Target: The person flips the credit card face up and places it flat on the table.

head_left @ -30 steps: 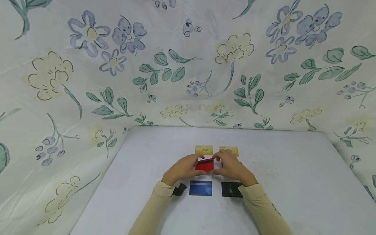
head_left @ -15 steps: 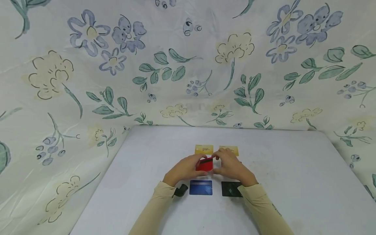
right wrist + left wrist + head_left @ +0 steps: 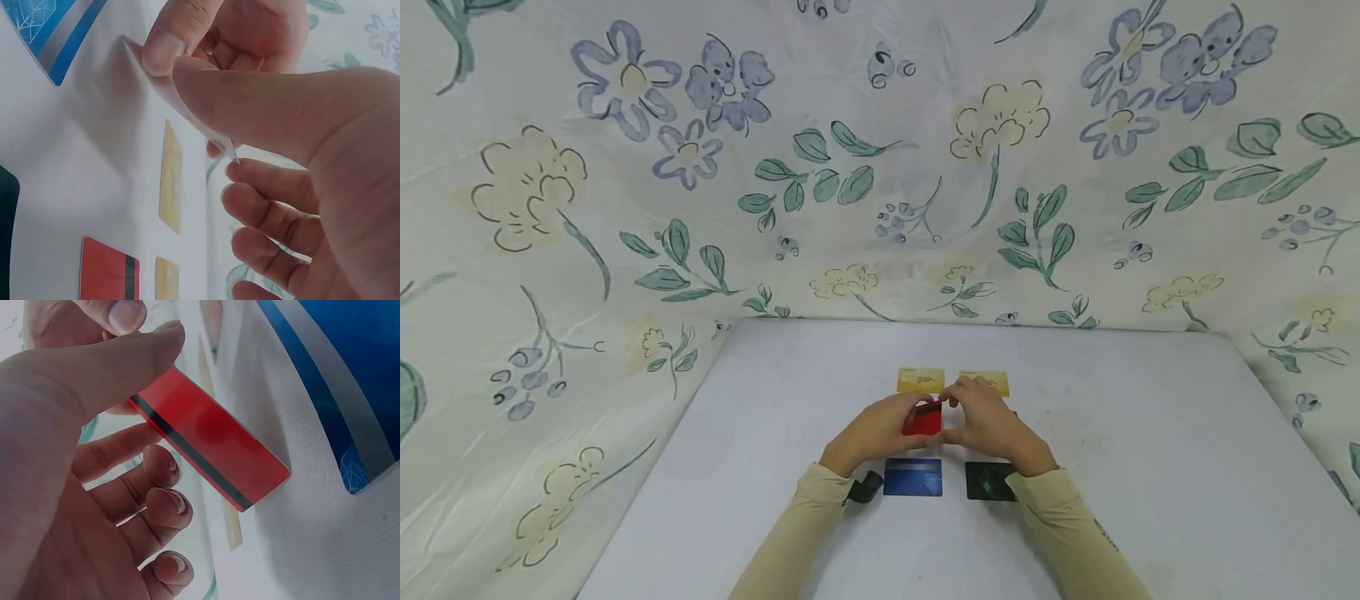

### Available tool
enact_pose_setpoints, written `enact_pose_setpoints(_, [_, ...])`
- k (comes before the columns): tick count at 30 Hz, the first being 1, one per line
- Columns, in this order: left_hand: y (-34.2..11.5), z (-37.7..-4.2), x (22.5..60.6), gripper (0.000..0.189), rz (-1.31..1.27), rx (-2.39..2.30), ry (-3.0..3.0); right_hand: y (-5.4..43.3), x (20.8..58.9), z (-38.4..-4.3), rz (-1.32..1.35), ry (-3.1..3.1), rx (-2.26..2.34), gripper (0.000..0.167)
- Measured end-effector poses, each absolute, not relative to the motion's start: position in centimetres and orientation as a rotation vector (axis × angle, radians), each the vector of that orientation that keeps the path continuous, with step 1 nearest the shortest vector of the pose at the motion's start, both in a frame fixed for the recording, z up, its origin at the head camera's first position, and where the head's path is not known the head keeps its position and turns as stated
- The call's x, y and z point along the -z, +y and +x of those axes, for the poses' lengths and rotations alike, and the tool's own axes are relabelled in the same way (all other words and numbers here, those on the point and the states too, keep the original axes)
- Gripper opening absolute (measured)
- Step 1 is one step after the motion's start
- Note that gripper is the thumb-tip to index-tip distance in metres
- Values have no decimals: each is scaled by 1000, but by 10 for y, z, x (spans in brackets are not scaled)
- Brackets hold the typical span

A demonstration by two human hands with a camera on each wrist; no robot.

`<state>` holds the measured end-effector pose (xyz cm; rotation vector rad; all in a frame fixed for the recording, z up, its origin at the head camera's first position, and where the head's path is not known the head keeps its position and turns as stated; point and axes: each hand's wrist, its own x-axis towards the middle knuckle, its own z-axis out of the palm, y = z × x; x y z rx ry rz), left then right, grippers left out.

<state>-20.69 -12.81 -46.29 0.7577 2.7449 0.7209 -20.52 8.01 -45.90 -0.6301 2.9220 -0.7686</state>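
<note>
A red card [image 3: 922, 419] with a black stripe is raised off the white table, tilted, between the two hands. My left hand [image 3: 877, 427] holds it at its left side, the thumb [image 3: 150, 359] lying over its face in the left wrist view. My right hand [image 3: 988, 423] pinches the card's right edge, index fingertip at the top corner and thumb low down. In the right wrist view the card [image 3: 220, 144] shows nearly edge-on, both thumbtips meeting close over it. The other fingers of both hands are loosely bent behind.
Two yellow cards [image 3: 921, 380] lie side by side at the back. In front are a blue card [image 3: 913, 477] and a dark green card [image 3: 989, 482], partly under the right sleeve. Another red card [image 3: 105, 272] lies beneath the right hand. Floral cloth [image 3: 880, 208] hangs behind the table.
My left hand has edged right over the red card, covering more of it, and the gap between the hands has narrowed. The right hand and the lying cards stay nearly in place.
</note>
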Motion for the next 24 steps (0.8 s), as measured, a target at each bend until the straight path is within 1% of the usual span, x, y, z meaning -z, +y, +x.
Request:
enact_pose_setpoints(8, [-129,-207,462,63,792,-738,2747,79,455,-203,-650,2925,770,51])
enact_pose_setpoints(15, [-128,-208,462,65,805,-732,2750,79,455,-203,-657,2920,770,51])
enact_pose_setpoints(24, [-130,-208,459,67,797,-765,2741,79,457,-204,-665,2912,764,59])
